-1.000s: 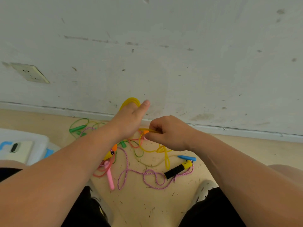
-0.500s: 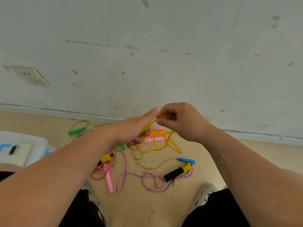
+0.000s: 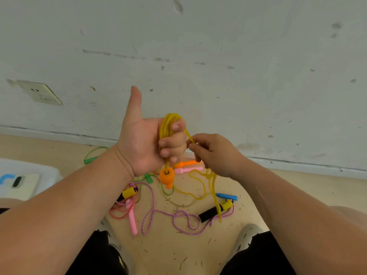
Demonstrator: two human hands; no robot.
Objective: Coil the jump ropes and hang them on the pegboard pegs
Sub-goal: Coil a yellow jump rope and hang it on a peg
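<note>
**Yellow jump rope coiled in the left hand, 1 strand pinched by the right**

The yellow jump rope (image 3: 168, 124) is held up in front of the wall (image 3: 218, 56), above the floor (image 3: 168, 251). Several of its loops are gathered into a coil and gripped by the curled fingers of the left hand (image 3: 147, 147), whose palm is turned toward the camera with the thumb raised. 1 orange handle (image 3: 167, 176) of this rope hangs just below the fist.

From the top of the coil, 1 strand is led to the right hand (image 3: 216, 155) and pinched between its thumb and fingertips. The 2 hands are held close together, just apart. Below the right hand the rope falls in loose loops onto the floor.

Other ropes are left tangled on the floor beneath the hands:

- A second orange handle (image 3: 187, 163) and a short pink handle (image 3: 188, 170) lie side by side, partly hidden behind the hands.
- A purple braided rope (image 3: 178, 216) is spread in loops between 2 yellow-and-black handles (image 3: 215, 211).
- A pink rope (image 3: 121, 212) with a long pink handle (image 3: 132, 222) lies to the left.
- A green rope (image 3: 95, 152) lies near the baseboard.
- A blue handle (image 3: 226, 196) lies to the right.

A wall socket (image 3: 39, 92) is set in the wall at the left. A phone (image 3: 21, 183) rests on a white container (image 3: 45, 171) at the left edge.
</note>
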